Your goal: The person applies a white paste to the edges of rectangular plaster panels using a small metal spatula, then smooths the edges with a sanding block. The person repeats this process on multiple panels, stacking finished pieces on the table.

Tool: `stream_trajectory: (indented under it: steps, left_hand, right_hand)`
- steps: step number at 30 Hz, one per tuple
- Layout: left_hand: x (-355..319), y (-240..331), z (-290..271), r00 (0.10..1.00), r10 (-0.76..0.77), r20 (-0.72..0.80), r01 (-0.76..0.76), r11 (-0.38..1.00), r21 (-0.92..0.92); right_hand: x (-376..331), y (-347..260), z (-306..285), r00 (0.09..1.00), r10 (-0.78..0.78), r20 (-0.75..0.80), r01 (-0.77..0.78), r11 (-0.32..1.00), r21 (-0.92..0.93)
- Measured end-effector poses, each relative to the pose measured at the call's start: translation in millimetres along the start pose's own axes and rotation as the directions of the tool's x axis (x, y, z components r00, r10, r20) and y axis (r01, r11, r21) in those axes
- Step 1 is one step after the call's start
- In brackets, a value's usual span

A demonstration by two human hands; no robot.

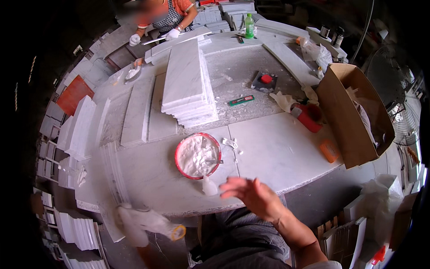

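Observation:
My right hand (251,196) is bare and holds nothing. Its fingers are stretched out and a little blurred above the near edge of the table. At the lower left, my left hand (131,220) looks covered by a white glove and is smeared by motion. From it a loose white work glove (156,223) with a yellow-rimmed cuff trails to the right. A red-rimmed bowl (178,167) of white paste (192,152) stands in front of me, with a metal scraper (215,161) in it. Between bowl and right hand is a small white object (209,186), its kind unclear.
A stack of white marble slabs (183,80) rises behind the bowl. At right stand a cardboard box (354,130), a red container (309,117) and an orange block (329,151). A green packet (241,100) lies mid-table. Across it, a person (174,18) in white gloves handles a strip.

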State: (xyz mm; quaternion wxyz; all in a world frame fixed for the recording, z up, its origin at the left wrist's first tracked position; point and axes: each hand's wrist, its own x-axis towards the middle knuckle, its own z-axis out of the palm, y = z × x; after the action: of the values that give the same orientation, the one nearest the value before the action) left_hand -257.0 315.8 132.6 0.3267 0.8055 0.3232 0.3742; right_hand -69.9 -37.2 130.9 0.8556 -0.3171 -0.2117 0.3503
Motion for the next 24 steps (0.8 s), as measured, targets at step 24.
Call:
stream_trajectory:
  steps: [24]
  left_hand:
    - [-50.3, 82.0, 53.4, 0.914, -0.059, 0.401, 0.177, 0.948, -0.264]
  right_hand:
    - [-0.5, -102.3, 98.7, 0.891, -0.320, 0.321, 0.365, 0.926, -0.091]
